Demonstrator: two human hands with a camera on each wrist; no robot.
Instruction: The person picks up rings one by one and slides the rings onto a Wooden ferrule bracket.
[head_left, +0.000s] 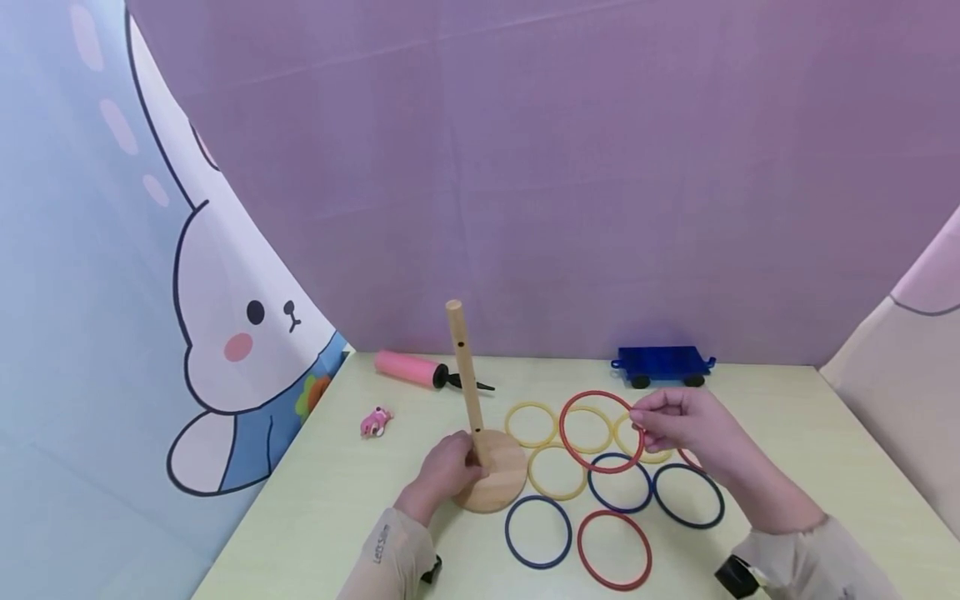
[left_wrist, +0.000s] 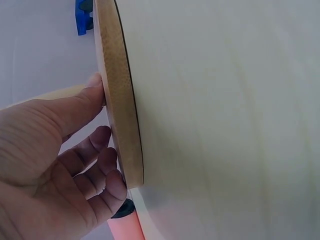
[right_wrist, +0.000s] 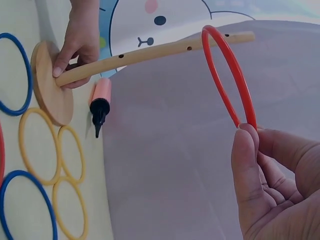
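A wooden peg (head_left: 465, 375) stands upright on a round wooden base (head_left: 498, 485) on the pale table (head_left: 330, 500). My left hand (head_left: 444, 472) grips the foot of the peg (right_wrist: 150, 52) at the base (left_wrist: 120, 110). My right hand (head_left: 678, 425) pinches a red ring (head_left: 600, 431) by its right edge and holds it tilted a little above the table, to the right of the peg. In the right wrist view the red ring (right_wrist: 227, 75) rises from my fingertips (right_wrist: 245, 150). Yellow, blue and red rings lie flat around it.
Several loose rings lie on the table: yellow (head_left: 557, 472), blue (head_left: 537, 531) and red (head_left: 614, 549). A pink pump (head_left: 411, 369) and a small pink toy (head_left: 376, 422) lie at the back left. A blue toy wagon (head_left: 663, 363) stands by the purple wall.
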